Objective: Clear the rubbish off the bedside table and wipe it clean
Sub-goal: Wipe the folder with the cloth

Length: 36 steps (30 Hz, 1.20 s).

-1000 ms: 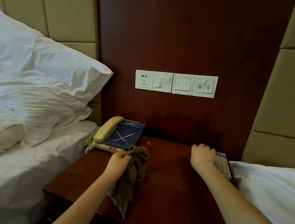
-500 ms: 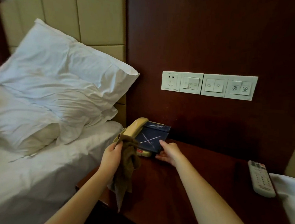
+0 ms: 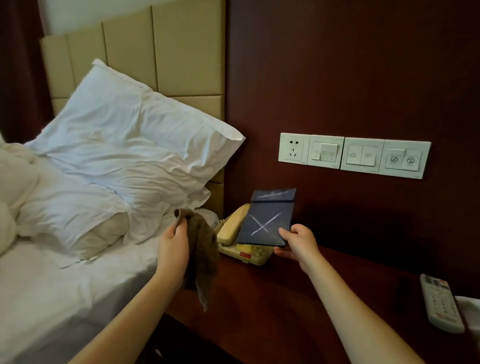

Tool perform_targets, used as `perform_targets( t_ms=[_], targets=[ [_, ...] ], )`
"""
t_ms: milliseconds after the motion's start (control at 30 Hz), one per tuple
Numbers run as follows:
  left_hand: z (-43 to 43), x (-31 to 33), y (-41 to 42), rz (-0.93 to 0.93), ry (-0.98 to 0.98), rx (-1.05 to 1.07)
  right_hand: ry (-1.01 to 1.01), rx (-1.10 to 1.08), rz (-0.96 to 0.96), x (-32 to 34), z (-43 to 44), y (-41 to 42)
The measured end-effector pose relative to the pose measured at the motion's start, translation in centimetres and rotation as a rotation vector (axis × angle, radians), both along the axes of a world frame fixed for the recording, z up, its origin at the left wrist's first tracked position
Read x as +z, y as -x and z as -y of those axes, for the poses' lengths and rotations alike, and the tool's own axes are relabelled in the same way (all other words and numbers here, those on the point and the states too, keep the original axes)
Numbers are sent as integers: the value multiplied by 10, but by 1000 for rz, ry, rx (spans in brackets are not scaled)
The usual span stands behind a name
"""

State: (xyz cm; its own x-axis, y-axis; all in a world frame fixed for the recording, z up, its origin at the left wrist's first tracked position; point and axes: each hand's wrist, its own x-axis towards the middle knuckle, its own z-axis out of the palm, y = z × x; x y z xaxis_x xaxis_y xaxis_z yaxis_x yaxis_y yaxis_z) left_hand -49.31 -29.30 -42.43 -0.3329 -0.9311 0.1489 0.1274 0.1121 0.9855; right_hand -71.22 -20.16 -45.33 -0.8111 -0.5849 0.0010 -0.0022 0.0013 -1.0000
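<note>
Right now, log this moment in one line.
left hand: grips brown cloth | right hand: holds dark notepad tilted above phone | remote: on table, right edge

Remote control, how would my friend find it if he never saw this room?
Start at the dark wooden bedside table. Go to its right edge. The remote control lies flat there, white, long, covered in small buttons, unlike the yellowish telephone at the left.

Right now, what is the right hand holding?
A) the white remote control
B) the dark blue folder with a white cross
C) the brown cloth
B: the right hand pinches the corner of the dark blue folder with a white cross, tilted up over the beige telephone.
</note>
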Motion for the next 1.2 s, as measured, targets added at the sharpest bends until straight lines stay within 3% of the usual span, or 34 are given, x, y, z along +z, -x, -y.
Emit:
perform_targets(
  t_ms=[167, 300, 567, 833, 1000, 1200],
  targets=[
    [-1, 26, -22, -6, 77, 35, 112, 169, -130, 34, -18, -36],
    [1, 35, -43, 203, 233, 117, 113, 283, -180, 40, -28, -73],
    [3, 55, -111, 609, 524, 332, 89, 420, -80, 35, -64, -132],
    [-5, 65, -141, 563, 543, 359, 57, 603, -90, 25, -76, -189],
    [-40, 51, -134, 561, 618, 207, 47, 674, -7, 8, -66, -215],
    [-70, 7, -111, 704, 561, -234, 55, 635, 42, -3, -55, -214]
  ],
)
